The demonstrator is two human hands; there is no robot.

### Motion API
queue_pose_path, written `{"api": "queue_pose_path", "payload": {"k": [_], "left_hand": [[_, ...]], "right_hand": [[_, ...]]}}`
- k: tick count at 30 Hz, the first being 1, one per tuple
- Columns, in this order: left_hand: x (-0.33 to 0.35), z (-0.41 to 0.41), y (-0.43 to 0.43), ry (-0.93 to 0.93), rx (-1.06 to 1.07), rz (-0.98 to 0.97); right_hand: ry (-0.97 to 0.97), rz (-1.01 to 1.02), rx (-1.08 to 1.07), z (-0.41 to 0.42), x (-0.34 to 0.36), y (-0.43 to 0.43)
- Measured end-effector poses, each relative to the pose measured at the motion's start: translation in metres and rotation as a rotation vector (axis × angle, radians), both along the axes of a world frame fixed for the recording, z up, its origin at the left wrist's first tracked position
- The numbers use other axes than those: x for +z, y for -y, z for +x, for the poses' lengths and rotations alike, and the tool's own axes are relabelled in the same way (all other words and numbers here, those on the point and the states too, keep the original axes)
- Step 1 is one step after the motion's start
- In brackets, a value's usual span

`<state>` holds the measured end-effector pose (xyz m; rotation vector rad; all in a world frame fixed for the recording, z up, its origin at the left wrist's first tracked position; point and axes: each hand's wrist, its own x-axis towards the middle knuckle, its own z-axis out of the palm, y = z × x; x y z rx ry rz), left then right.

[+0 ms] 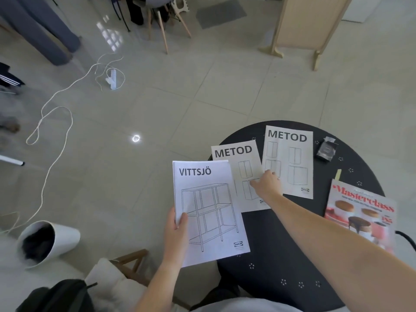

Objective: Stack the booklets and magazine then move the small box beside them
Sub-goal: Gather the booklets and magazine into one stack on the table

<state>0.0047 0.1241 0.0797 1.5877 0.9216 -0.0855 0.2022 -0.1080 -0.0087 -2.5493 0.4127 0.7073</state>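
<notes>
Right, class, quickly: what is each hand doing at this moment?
Left hand: closed on the VITTSJÖ booklet, thumb on its cover.
Right hand: holding nothing, fingers resting on the nearer METOD booklet.

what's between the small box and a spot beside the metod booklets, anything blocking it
Nothing visible. The small box sits on the black table just right of the right METOD booklet, with only bare tabletop between them. The right hand rests on the left METOD booklet, away from that gap.

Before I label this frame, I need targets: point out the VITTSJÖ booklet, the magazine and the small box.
VITTSJÖ booklet (209, 212): head view, cover drawing.
Magazine (362, 212): head view, cover middle.
Small box (326, 150): head view, top face.
</notes>
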Motion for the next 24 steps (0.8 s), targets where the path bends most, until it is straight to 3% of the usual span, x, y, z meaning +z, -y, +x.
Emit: {"api": "queue_pose_path", "payload": {"k": [4, 11, 19, 24], "left_hand": [[-0.006, 0.007, -0.012, -0.017, 0.016, 0.018], [-0.016, 0.012, -0.022, -0.046, 0.003, -0.002], [-0.016, 0.012, -0.023, -0.034, -0.022, -0.007], [-0.015, 0.008, -0.019, -0.002, -0.021, 0.021]], "right_hand": [[0.016, -0.135, 0.028, 0.002, -0.011, -0.010], [-0.071, -0.041, -0.076, 0.006, -0.019, -0.009], [-0.040, 0.329, -0.134, -0.007, -0.005, 0.003], [0.061, 0.436, -0.197, -0.020, 0.022, 0.020]]}}
